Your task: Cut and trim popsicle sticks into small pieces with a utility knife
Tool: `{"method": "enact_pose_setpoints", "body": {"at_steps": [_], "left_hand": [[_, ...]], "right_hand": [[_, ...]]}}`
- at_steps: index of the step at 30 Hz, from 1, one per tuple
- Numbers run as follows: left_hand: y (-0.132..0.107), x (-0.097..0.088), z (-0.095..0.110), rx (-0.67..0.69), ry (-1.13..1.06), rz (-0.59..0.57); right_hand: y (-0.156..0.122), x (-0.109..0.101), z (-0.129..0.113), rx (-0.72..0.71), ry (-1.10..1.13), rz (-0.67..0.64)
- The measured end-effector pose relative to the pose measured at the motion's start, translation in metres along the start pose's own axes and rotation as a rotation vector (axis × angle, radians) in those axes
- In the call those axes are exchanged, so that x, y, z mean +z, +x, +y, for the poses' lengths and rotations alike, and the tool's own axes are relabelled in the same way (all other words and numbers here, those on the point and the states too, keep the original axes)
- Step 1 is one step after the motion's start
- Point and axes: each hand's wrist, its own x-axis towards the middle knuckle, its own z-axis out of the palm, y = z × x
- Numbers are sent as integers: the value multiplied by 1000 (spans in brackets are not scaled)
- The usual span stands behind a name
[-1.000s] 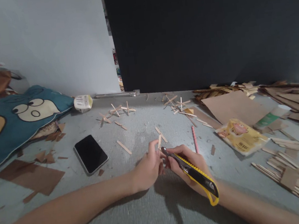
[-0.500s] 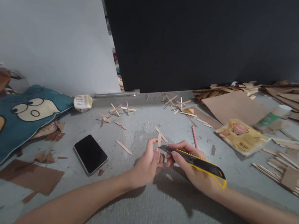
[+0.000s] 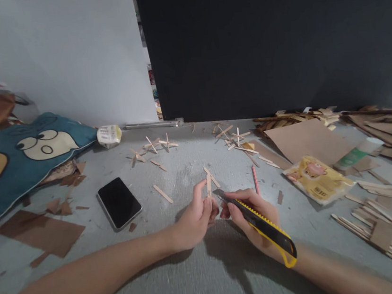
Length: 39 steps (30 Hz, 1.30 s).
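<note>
Centre frame, left hand (image 3: 194, 219) pinches a popsicle stick (image 3: 209, 185) upright while the right hand (image 3: 252, 209), gripping the yellow utility knife (image 3: 263, 227), has dipped the handle again, blade tip still right beside the stick.

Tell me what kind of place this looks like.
Likely a home floor used as a craft corner: scattered wooden sticks, cut cardboard sheets and a cartoon cushion against the wall.

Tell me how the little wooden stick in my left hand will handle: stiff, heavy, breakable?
The wooden stick looks thin and flat, so probably stiff along its length yet easy to snap. The left hand pinches it with fingertips alone, so likely light. Flat sides: it should lie still, not roll.
</note>
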Motion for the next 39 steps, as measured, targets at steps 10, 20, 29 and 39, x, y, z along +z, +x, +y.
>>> {"method": "enact_pose_setpoints", "body": {"at_steps": [10,20,29,39], "left_hand": [[-1,0,2,2,199,70],[0,-2,6,33,290,22],[-1,-3,2,-14,352,-3],[1,-3,-7,-1,188,40]], "right_hand": [[0,-3,4,-20,-108,-83],[0,-1,4,-75,-132,-90],[-2,0,-2,-24,-141,-123],[5,2,-3,76,35,-70]]}}
